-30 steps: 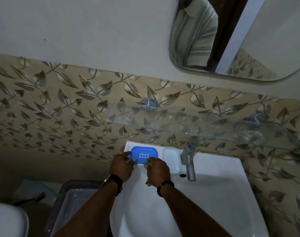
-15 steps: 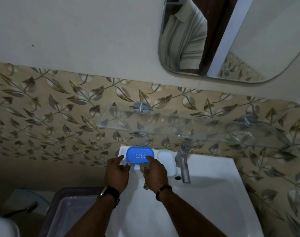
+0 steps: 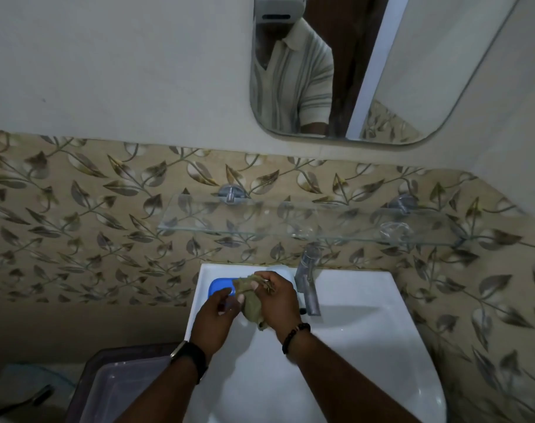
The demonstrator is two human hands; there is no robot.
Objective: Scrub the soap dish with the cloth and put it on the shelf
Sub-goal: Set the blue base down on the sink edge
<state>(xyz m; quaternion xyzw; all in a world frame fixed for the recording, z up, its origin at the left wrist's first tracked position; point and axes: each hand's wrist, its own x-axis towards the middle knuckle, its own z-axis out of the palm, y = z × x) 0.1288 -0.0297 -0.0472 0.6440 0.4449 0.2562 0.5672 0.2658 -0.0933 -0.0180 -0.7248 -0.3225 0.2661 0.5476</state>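
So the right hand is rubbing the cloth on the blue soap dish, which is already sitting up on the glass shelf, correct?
Not on the shelf. The head view shows the blue soap dish down at the back left corner of the sink, below the glass shelf. The rest holds: the right hand presses the cloth onto it while the left hand grips it.
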